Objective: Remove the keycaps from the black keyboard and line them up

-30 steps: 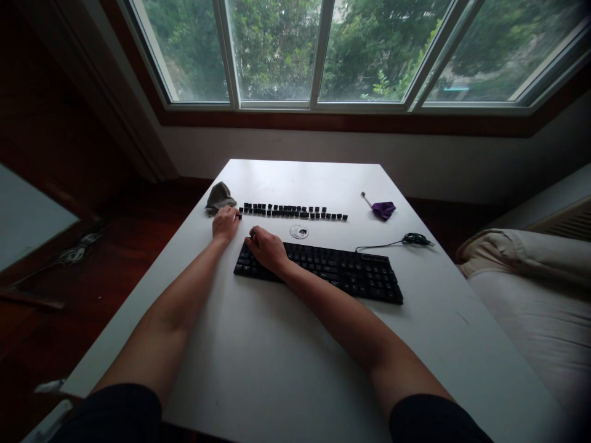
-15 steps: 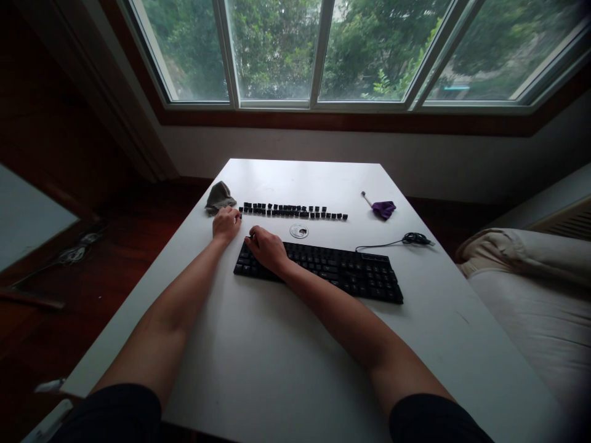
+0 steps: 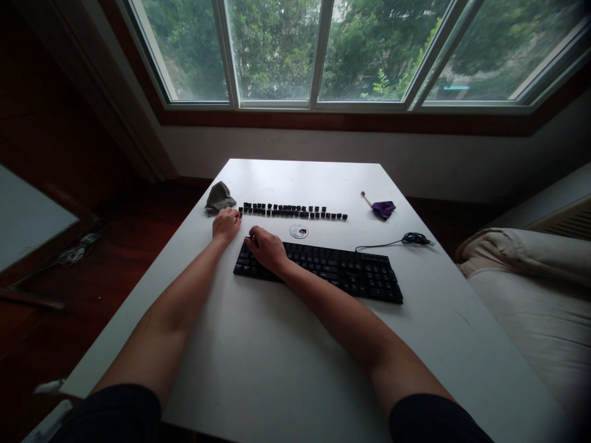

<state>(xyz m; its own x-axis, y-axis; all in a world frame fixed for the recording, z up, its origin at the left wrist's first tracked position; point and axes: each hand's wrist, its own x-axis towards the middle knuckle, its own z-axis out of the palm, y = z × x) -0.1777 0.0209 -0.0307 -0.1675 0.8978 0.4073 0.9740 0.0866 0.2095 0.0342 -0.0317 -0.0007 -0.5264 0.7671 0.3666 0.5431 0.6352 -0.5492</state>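
On the white table (image 3: 277, 344) lies a black keyboard (image 3: 332, 271), slightly askew. My right hand (image 3: 266, 247) is over its upper left corner, fingers pinched around a small black piece that looks like a keycap. My left hand (image 3: 226, 224) rests farther out on the tabletop, fingers curled closed at the left end of two rows of loose black keycaps (image 3: 290, 213); a small dark keycap shows at its fingertips. Just beyond the keyboard sits a small round, clear-looking disc (image 3: 299, 231) with something dark in it. My palms hide the finger pads.
A grey cloth (image 3: 220, 195) lies beyond my left hand. To the far right are a purple cloth (image 3: 383, 210) and a thin white-handled brush (image 3: 366, 198). The keyboard's coiled cable (image 3: 415, 239) lies near the right edge. A beige padded seat (image 3: 530, 295) stands beside the table.
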